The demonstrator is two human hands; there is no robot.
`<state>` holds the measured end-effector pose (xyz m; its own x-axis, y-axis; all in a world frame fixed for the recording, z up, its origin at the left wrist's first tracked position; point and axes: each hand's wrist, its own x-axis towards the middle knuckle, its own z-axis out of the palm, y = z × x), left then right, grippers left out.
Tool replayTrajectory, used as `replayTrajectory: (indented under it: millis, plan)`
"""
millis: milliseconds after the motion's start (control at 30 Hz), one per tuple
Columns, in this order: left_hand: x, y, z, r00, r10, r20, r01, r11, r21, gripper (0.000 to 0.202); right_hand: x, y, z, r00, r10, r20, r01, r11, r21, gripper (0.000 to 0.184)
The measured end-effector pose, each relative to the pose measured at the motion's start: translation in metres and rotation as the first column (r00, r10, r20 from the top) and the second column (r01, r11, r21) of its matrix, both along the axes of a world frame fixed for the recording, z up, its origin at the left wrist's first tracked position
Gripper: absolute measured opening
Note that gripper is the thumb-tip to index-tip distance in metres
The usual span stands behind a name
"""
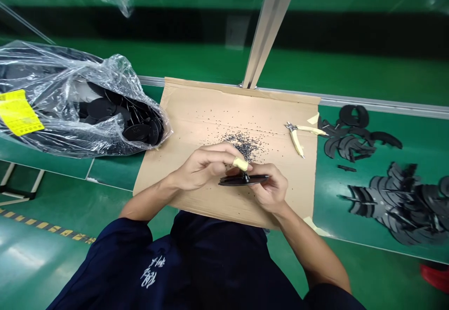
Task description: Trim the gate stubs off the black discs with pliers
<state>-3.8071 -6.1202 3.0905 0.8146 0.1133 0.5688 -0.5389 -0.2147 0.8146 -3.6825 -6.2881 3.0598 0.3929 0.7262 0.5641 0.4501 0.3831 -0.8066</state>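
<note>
Over the cardboard sheet, my right hand (271,186) grips a thin black plastic disc (229,181) by its right side, fingers closed on it. The disc is seen almost edge-on, with a small stub standing up near its middle. My left hand (206,165) reaches in from the left, its fingers curled in at the disc and the stub. One left fingertip wears a yellow wrap (241,163). Just beyond my hands lies a heap of tiny black bits (245,144). Side cutters (296,137) with cream handles rest spread apart on the cardboard's right part.
A clear plastic bag (115,71) with black discs and a yellow label lies at left. Curved black parts (351,146) and a larger pile of them (403,202) are at right. Beneath my hands is taped cardboard (196,99). A metal post (268,29) rises behind it.
</note>
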Motion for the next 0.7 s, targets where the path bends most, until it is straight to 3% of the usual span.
replayTrajectory:
  millis: [100,200,467,700]
  plan:
    - [0.003,0.000,-0.001,1.000,-0.016,0.010,0.016,0.999,-0.032,0.024,0.001,0.002,0.002,0.999,0.002,0.038,-0.003,1.000,0.013,0.007]
    - [0.007,-0.002,-0.002,0.999,-0.013,0.036,0.015,0.998,-0.063,0.017,0.003,0.005,0.005,0.997,0.049,0.063,-0.050,0.999,0.020,0.008]
    - [0.008,-0.002,-0.002,0.998,-0.002,0.069,0.002,1.000,0.000,0.015,0.010,0.007,0.010,0.965,0.089,0.247,-0.105,0.993,0.054,0.011]
    - [0.007,-0.002,-0.002,0.998,0.014,0.055,-0.016,0.999,0.036,0.017,0.013,0.007,0.010,0.963,0.091,0.255,-0.107,0.993,0.049,0.020]
